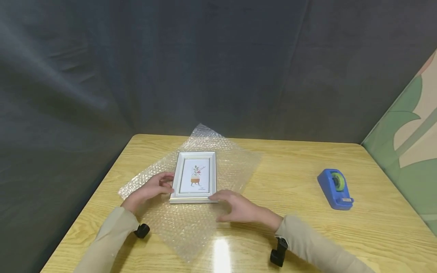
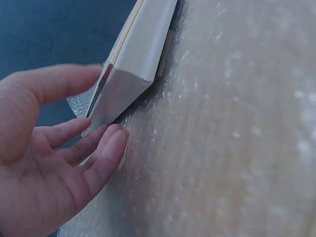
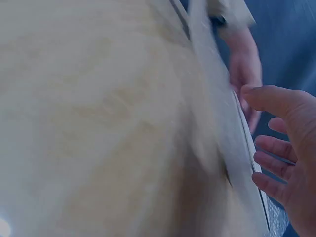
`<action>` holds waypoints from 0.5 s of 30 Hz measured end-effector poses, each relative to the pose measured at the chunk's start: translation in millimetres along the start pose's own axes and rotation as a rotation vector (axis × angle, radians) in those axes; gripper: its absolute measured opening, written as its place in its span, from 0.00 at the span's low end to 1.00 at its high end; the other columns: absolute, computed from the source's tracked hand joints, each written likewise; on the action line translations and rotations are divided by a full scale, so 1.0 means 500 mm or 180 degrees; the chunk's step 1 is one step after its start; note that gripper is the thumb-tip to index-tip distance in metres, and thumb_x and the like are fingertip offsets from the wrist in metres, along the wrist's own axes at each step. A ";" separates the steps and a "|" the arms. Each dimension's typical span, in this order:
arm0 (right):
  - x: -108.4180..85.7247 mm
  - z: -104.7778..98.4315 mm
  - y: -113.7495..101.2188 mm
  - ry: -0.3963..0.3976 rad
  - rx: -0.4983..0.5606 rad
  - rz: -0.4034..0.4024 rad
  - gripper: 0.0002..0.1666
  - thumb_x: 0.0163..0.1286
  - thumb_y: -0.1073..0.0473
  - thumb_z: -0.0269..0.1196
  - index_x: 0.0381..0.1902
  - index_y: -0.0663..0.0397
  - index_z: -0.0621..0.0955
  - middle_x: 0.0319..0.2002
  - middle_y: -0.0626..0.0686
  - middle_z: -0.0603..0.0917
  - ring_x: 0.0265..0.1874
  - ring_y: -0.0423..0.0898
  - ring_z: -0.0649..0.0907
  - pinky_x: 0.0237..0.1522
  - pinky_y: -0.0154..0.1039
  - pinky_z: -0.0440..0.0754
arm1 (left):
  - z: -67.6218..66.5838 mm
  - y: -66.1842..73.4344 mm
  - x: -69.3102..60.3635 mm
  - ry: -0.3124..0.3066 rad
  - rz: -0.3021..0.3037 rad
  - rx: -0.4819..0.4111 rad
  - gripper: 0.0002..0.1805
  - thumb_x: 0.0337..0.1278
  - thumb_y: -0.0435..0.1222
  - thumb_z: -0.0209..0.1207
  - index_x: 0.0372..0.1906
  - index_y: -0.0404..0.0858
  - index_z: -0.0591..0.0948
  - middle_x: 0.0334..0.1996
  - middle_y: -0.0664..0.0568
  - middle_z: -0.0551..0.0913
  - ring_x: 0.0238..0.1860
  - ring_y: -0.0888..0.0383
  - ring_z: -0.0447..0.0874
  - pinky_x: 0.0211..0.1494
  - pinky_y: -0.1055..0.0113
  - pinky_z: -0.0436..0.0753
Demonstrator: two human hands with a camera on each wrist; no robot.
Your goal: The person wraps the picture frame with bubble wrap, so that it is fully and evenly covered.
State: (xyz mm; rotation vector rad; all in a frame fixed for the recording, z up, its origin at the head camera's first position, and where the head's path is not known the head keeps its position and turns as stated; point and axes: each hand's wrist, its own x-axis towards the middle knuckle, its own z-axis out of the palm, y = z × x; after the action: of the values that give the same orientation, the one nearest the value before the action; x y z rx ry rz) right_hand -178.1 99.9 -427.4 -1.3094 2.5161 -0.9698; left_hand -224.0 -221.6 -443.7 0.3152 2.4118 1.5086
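Note:
A white picture frame [image 1: 214, 172], holding a print of a potted plant, lies face up on a sheet of bubble wrap [image 1: 235, 163]. My left hand [image 1: 150, 189] is at the frame's left side, its thumb and fingertips at the edge. In the left wrist view, the left hand [image 2: 54, 138] has loosely bent fingers by the frame's pale side [image 2: 145, 44]. At the lower right corner is my right hand [image 1: 237, 207], thumb by the frame and fingers spread apart. The right wrist view shows the right hand [image 3: 291, 143] with nothing in its grasp.
A blue tape dispenser [image 1: 332, 189] with a green roll stands on the right part of the wooden table [image 1: 290, 170]. Dark cloth [image 1: 218, 68] hangs behind and at the left. A leaf-patterned panel [image 1: 409, 151] borders the right side. The bubble wrap reaches the table's back edge.

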 end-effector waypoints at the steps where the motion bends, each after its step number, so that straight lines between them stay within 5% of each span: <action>1: -0.006 0.005 -0.007 -0.0063 -0.0050 -0.0032 0.36 0.50 0.54 0.69 0.57 0.56 0.72 0.56 0.52 0.74 0.57 0.47 0.71 0.61 0.43 0.67 | -0.001 0.000 0.005 0.0015 0.0022 0.0037 0.34 0.48 0.28 0.61 0.61 0.24 0.62 0.56 0.30 0.68 0.50 0.41 0.73 0.47 0.63 0.78; 7: -0.020 0.032 -0.026 -0.0216 -0.0354 -0.0270 0.35 0.48 0.52 0.70 0.56 0.52 0.74 0.55 0.50 0.75 0.58 0.47 0.71 0.62 0.42 0.66 | -0.008 0.006 0.027 0.0134 0.0012 0.0199 0.33 0.49 0.27 0.60 0.60 0.23 0.62 0.56 0.29 0.68 0.50 0.40 0.73 0.46 0.63 0.79; 15: -0.006 0.058 -0.025 0.0102 -0.0236 -0.0802 0.21 0.52 0.60 0.67 0.45 0.56 0.80 0.46 0.49 0.80 0.49 0.40 0.77 0.55 0.30 0.71 | -0.009 0.011 0.039 0.0123 -0.0118 0.0279 0.35 0.49 0.29 0.61 0.62 0.24 0.61 0.59 0.31 0.66 0.51 0.40 0.73 0.51 0.58 0.77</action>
State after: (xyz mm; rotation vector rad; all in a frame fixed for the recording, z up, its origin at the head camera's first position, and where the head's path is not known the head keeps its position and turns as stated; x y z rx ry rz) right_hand -156.2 83.1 -442.8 -1.6779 2.4743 -0.9572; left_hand -243.4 -216.6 -439.0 0.2602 2.5047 1.4086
